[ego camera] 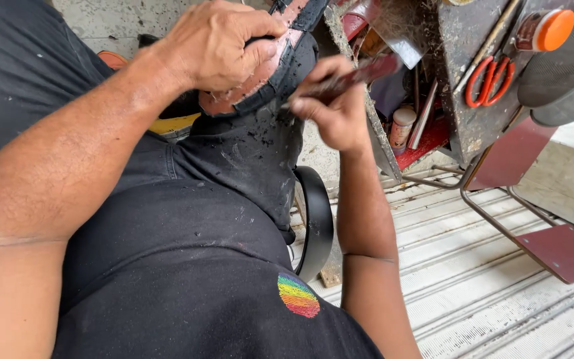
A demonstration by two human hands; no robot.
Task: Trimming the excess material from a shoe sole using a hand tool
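On knee, left hand [217,46] clasping shoe [270,73] — right hand [337,110] pinching blade [360,73]

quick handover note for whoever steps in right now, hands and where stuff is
Left hand: grips the shoe sole-up on the knee.
Right hand: holds a red-handled tool against the sole's edge.
Done: dark shavings lie on the trousers, so some scraping has happened.
Left: cannot tell how much of the sole remains.
Nearby: scissors on the stand at right.

A black sandal [270,73] with reddish sole lies sole-up on the knee, a dark, perhaps bladed tool [360,73] touching its edge.
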